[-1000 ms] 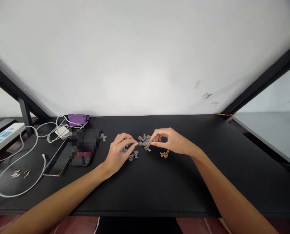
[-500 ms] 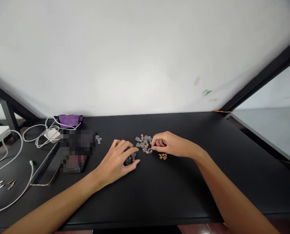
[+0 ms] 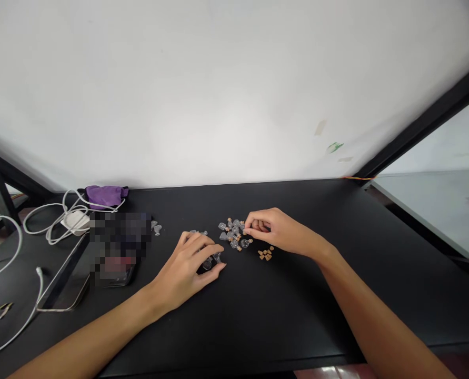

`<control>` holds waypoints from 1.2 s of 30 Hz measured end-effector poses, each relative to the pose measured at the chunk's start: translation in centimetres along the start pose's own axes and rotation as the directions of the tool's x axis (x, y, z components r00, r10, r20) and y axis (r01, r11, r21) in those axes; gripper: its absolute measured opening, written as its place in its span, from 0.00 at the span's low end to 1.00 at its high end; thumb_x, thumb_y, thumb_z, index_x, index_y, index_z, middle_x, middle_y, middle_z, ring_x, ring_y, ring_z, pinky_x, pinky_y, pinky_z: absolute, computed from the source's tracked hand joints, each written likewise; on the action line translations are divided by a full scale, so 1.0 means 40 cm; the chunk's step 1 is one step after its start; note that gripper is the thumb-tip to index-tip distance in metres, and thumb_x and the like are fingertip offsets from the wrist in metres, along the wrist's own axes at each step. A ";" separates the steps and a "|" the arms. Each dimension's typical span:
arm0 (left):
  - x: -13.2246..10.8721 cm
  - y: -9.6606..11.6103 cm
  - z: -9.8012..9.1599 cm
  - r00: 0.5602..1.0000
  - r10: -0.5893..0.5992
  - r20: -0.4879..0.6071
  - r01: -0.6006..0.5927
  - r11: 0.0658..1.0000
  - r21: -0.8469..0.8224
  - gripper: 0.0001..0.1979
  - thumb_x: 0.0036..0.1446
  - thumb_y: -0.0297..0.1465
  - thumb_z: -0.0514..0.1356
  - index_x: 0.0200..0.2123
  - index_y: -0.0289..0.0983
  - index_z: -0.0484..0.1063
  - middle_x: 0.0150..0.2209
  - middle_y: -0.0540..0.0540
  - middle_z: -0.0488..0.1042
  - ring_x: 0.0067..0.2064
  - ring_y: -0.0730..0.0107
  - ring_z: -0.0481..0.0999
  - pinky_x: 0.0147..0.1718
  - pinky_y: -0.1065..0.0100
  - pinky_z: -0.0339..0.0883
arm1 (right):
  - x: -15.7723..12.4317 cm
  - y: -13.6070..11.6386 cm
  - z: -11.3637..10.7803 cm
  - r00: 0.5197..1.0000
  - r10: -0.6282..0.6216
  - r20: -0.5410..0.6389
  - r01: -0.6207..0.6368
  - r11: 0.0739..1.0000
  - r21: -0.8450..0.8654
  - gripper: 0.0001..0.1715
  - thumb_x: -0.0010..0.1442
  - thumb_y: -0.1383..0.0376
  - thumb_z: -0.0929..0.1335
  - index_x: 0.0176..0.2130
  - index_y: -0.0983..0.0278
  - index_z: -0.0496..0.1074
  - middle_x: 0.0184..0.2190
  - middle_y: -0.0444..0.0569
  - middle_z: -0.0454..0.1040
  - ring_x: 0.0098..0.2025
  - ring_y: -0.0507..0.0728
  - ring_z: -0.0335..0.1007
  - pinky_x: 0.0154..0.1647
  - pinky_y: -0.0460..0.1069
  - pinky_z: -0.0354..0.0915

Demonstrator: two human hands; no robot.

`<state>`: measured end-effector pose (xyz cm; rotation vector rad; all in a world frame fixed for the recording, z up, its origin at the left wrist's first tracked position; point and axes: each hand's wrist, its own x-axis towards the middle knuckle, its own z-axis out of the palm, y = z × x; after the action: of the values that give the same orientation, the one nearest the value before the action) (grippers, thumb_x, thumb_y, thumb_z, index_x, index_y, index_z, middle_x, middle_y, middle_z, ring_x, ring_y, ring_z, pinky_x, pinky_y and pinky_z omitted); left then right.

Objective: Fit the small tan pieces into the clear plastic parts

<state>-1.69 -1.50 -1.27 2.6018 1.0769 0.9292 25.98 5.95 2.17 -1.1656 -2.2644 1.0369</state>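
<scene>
Straddling a small glass bottle (image 3: 217, 257) in the head view, the left hand (image 3: 189, 266) is fairly wide; can't tell if the fingers touch the glass. Right hand (image 3: 285, 231) is narrow, thumb and forefinger tips close together at the right edge of the corked bottles (image 3: 235, 230); can't tell if it's gripping one. Loose corks (image 3: 268, 257) sit just on the near side of it.

Risks, my read: the round bottles could roll if a finger nudges them, since the glass looks smooth. The right wrist dropping could scatter the corks. Squeezing too hard might chip thin glass.

Surface: flat black table (image 3: 297, 316), with a phone (image 3: 66, 279), a white cable (image 3: 40, 272) and a purple cloth (image 3: 106, 196) to the left. Two more bottles (image 3: 157, 230) lie well left of the pile. Pale wall (image 3: 234, 95) on the far side, dark frame bar (image 3: 419, 123) at right, reddish floor (image 3: 345, 372) at the near edge.
</scene>
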 end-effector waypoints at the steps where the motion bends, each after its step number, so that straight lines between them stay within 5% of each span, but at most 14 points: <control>1: -0.001 0.000 0.000 0.999 -0.002 -0.041 0.001 1.000 -0.017 0.12 0.66 0.30 0.64 0.52 0.40 0.73 0.43 0.45 0.76 0.45 0.64 0.75 0.48 0.58 0.64 | 0.000 -0.006 0.004 1.000 -0.011 -0.001 0.011 1.000 0.006 0.16 0.67 0.53 0.69 0.33 0.61 0.74 0.22 0.41 0.63 0.25 0.52 0.55 0.26 0.48 0.54; 11: 0.005 -0.007 0.009 0.966 -0.106 -0.236 0.047 0.969 -0.243 0.11 0.65 0.23 0.63 0.48 0.41 0.79 0.47 0.44 0.69 0.43 0.71 0.78 0.43 0.67 0.75 | -0.008 -0.020 -0.016 0.997 0.004 -0.077 -0.005 1.000 -0.022 0.19 0.67 0.50 0.67 0.34 0.61 0.76 0.24 0.43 0.66 0.27 0.53 0.58 0.28 0.49 0.56; 18: 0.008 -0.013 0.010 0.962 -0.088 -0.260 0.034 0.978 -0.207 0.14 0.66 0.22 0.61 0.51 0.41 0.78 0.48 0.44 0.68 0.43 0.72 0.79 0.43 0.66 0.77 | -0.038 -0.018 -0.089 0.973 0.097 0.208 -0.092 0.995 -0.036 0.20 0.63 0.49 0.70 0.36 0.63 0.76 0.24 0.42 0.67 0.26 0.52 0.58 0.28 0.48 0.55; 25: 0.007 -0.015 0.009 0.967 -0.094 -0.238 0.037 0.972 -0.234 0.15 0.68 0.22 0.59 0.53 0.42 0.77 0.45 0.44 0.68 0.43 0.72 0.76 0.42 0.67 0.74 | -0.051 0.019 -0.124 0.917 0.193 0.349 -0.180 0.981 -0.069 0.23 0.55 0.50 0.76 0.40 0.64 0.76 0.26 0.43 0.70 0.28 0.54 0.64 0.30 0.48 0.60; 31: 0.011 -0.011 0.005 0.973 -0.098 -0.210 0.041 0.965 -0.258 0.18 0.70 0.24 0.58 0.59 0.41 0.73 0.41 0.46 0.72 0.41 0.72 0.74 0.41 0.68 0.72 | -0.040 0.036 -0.108 0.893 0.220 0.394 -0.201 0.976 -0.089 0.18 0.56 0.52 0.75 0.37 0.64 0.79 0.26 0.47 0.74 0.31 0.56 0.68 0.33 0.49 0.63; 36: 0.010 -0.015 0.009 0.970 -0.116 -0.213 0.052 0.957 -0.285 0.16 0.69 0.25 0.59 0.58 0.40 0.74 0.40 0.46 0.73 0.40 0.72 0.74 0.42 0.68 0.72 | -0.046 0.009 -0.110 0.940 0.155 0.304 -0.155 0.988 -0.027 0.13 0.58 0.56 0.73 0.36 0.63 0.77 0.27 0.46 0.74 0.29 0.54 0.66 0.32 0.49 0.62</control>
<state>-1.61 -0.77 -1.61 2.2458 1.0148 1.2817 29.96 6.48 4.74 -1.2770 -2.4344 1.3589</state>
